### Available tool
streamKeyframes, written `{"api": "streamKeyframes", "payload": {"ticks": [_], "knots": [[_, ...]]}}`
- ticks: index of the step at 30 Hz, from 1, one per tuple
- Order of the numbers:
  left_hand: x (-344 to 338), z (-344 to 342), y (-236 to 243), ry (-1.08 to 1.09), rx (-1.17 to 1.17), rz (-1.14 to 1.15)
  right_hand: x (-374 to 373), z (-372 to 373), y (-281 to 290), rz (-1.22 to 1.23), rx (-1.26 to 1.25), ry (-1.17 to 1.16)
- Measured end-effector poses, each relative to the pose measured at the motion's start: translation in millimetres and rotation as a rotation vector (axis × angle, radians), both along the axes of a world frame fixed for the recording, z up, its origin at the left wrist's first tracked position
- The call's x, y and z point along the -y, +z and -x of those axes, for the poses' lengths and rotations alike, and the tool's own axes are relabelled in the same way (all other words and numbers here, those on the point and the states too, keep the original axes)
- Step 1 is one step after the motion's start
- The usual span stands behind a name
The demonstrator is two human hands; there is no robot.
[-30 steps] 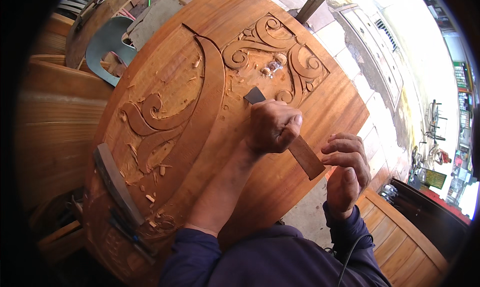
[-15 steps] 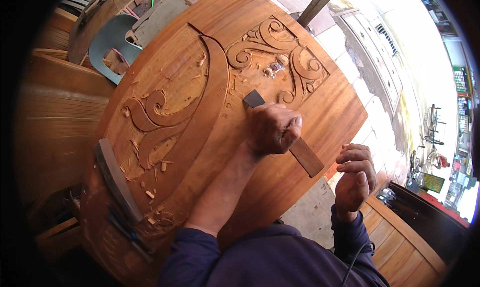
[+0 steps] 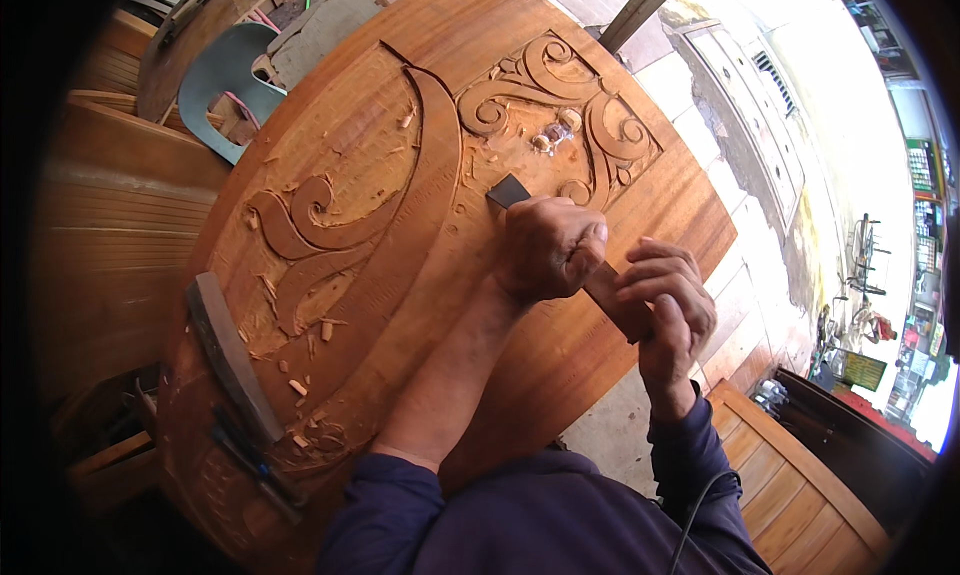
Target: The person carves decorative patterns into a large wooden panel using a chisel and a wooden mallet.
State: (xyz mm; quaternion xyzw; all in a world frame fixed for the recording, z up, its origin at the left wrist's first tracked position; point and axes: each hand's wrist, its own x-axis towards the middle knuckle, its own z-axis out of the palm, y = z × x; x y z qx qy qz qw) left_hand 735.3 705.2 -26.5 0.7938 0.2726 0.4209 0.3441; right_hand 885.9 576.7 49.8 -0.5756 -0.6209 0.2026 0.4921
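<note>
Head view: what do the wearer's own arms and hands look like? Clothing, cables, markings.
Both the left hand and right hand are bare; no gloves or wristwatch visible. Sleeves are dark navy-purple: the left sleeve ends partway up the forearm, the right sleeve reaches near the wrist. A thin dark cable runs by the right sleeve. No markings made out on either sleeve.

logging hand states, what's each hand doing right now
Left hand: closed around a flat brown bar.
Right hand: fingers curled at the bar's end; grip cannot be told.

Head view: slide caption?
Left hand gripping a flat dark-tipped tool, right hand at its other end, over a carved wooden panel.
</note>
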Motion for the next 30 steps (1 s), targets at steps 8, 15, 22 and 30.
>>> {"api": "streamKeyframes", "payload": {"ticks": [8,15,22,30], "knots": [[11.5,6.7,-0.5,0.002,0.022,0.038,27.2,-4.7,3.8,-0.038,-0.076,-0.09],[5.1,10.1,-1.9,0.03,-0.074,0.019,-11.0,11.9,-17.2,0.004,-0.126,0.044],[0.7,8.6,-0.3,-0.004,-0.032,0.031,9.0,-10.9,-8.9,-0.004,-0.132,-0.004],[5.1,11.0,-2.3,0.001,-0.007,0.011,10.8,2.0,-5.6,0.007,-0.145,-0.083]]}}
